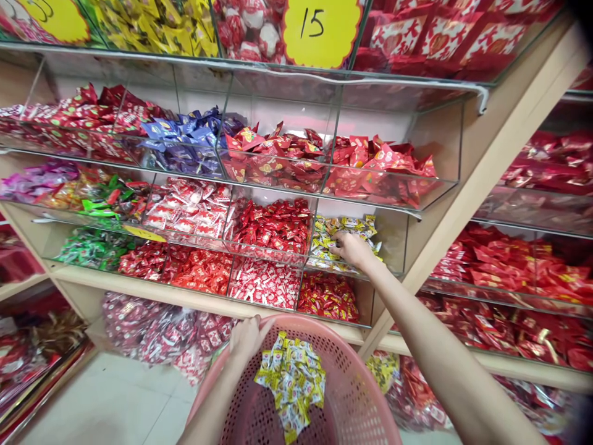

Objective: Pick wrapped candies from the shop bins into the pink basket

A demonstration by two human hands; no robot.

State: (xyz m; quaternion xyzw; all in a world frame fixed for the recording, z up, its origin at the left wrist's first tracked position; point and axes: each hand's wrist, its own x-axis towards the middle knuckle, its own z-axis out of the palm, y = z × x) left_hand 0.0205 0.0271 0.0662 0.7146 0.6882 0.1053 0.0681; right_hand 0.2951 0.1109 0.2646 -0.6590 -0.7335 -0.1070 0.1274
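My left hand grips the far left rim of a pink perforated plastic basket. In the basket lies a heap of yellow-and-white wrapped candies. My right hand reaches into a clear shelf bin that holds the same kind of yellow-and-white candies. Its fingers are curled down among the wrappers; what sits between them is hidden. Just left of that bin is one of dark red wrapped candies. Directly beneath are red-and-yellow wrapped candies.
Clear dividers and front panels separate the tiered candy bins. A wooden upright stands right of my right hand. Bagged candies lie under the lowest shelf, above the tiled floor. A yellow price sign reads 15.
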